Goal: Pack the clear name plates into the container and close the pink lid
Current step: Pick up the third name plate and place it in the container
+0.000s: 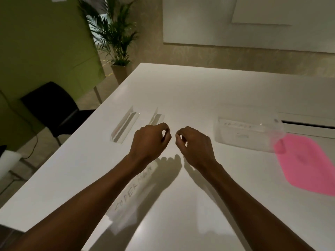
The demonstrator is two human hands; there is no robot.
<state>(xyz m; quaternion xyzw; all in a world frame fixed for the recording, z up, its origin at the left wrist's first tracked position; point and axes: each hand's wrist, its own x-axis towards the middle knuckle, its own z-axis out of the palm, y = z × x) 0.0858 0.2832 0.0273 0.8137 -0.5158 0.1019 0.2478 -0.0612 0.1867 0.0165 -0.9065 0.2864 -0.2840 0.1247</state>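
Name plates [125, 125] on white table [199, 91]

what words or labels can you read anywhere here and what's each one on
"SUPERMAN": handwritten, partly hidden by the left forearm, on the near name plate lying on the table.
Unreadable: blurred dark marks on what seem to be plates inside the clear container.
Unreadable: a faint reddish strip in the far left name plate.
No text visible: the middle name plate and the pink lid.
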